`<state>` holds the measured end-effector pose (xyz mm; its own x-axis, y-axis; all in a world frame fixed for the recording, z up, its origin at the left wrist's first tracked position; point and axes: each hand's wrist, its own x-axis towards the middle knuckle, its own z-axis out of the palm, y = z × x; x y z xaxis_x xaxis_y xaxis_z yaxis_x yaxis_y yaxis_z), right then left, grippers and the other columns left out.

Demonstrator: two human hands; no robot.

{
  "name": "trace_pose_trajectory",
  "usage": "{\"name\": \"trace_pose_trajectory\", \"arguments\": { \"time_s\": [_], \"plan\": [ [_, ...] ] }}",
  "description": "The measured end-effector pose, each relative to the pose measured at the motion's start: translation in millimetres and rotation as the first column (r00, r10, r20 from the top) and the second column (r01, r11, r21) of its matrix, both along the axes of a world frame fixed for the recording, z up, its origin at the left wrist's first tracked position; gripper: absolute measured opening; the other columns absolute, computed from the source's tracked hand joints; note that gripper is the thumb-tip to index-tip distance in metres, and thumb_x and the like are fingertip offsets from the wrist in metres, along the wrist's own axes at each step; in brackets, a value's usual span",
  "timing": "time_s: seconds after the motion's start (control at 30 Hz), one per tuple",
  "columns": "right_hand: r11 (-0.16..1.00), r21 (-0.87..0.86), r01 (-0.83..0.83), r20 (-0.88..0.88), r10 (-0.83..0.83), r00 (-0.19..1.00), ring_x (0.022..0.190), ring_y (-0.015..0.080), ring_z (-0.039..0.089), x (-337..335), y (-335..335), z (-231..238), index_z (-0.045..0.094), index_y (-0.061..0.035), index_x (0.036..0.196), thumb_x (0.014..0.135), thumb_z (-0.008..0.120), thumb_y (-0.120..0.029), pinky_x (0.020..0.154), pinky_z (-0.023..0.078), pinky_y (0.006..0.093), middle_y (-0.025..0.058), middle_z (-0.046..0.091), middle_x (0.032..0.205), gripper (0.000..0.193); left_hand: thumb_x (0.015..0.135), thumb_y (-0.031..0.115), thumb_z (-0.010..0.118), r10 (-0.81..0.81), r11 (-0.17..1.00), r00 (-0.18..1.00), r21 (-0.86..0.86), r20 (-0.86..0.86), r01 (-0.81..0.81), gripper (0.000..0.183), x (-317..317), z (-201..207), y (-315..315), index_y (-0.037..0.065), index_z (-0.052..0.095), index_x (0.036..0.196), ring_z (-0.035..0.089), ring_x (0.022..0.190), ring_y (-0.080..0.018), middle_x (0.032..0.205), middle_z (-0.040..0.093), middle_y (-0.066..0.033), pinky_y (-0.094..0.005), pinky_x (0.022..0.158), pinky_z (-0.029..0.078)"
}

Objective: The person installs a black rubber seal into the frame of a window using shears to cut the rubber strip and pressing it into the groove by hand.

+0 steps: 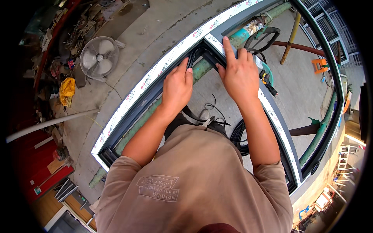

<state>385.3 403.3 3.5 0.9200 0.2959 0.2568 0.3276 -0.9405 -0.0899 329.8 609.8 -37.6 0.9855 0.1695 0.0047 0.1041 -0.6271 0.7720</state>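
A large window frame (134, 95), faced in white printed film with dark grey inner edges, lies in front of me. A black rubber strip (199, 51) curves around the inside corner where the long side meets the crossbar. My left hand (177, 86) pinches this strip on the long side, fingertips and thumb close together. Across the crossbar lies my right hand (241, 75). Its index finger stretches along the far edge, the other fingers are bent, and the thumb rests on the inner edge beside the strip.
Green pipes (202, 69) run beneath the frame. A coil of black strip (239, 138) lies on the floor near my body. Left stand a fan (99, 58), a yellow bag (67, 91) and a pale pole (50, 125). An orange stool (319, 66) stands at right.
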Motion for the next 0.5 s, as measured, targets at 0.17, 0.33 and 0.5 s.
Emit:
{"name": "trace_pose_trajectory", "arguments": {
  "time_s": [0.17, 0.33, 0.5],
  "plan": [
    [0.999, 0.024, 0.022, -0.026, -0.021, 0.999, 0.109, 0.0382, 0.070, 0.7, 3.4, 4.2, 0.051, -0.0169, 0.173, 0.090, 0.092, -0.034, 0.092, 0.061, 0.0481, 0.0188, 0.067, 0.119, 0.094, 0.115, 0.020, 0.061, -0.056, 0.996, 0.998, -0.074, -0.007, 0.055, 0.048, 3.3, 1.1, 6.2, -0.004, 0.064, 0.157, 0.076, 0.099, -0.0422, 0.114, 0.076, -0.0312, -0.0444, 0.092, 0.058],
    [0.996, 0.088, -0.035, -0.001, 0.035, 0.999, 0.107, 0.0370, 0.069, 13.3, 11.6, 0.7, 0.052, -0.0093, 0.170, 0.087, 0.094, -0.033, 0.088, 0.060, 0.0476, 0.0173, 0.066, 0.115, 0.096, 0.114, 0.019, 0.063, -0.076, 0.991, 0.996, -0.109, 0.043, 0.080, 0.048, 3.7, -3.9, 11.4, -0.005, 0.064, 0.155, 0.076, 0.099, -0.0445, 0.113, 0.076, -0.0309, -0.0488, 0.090, 0.058],
    [0.999, 0.021, -0.028, -0.002, 0.028, 1.000, 0.106, 0.0372, 0.072, 31.1, 28.1, -5.3, 0.050, -0.0039, 0.170, 0.085, 0.093, -0.028, 0.089, 0.062, 0.0458, 0.0188, 0.067, 0.115, 0.097, 0.115, 0.017, 0.062, -0.094, 0.988, 0.992, -0.116, 0.079, 0.103, 0.047, 3.6, -7.8, 11.4, -0.004, 0.063, 0.157, 0.077, 0.098, -0.0384, 0.116, 0.077, -0.0288, -0.0437, 0.090, 0.058]
  ]
}}
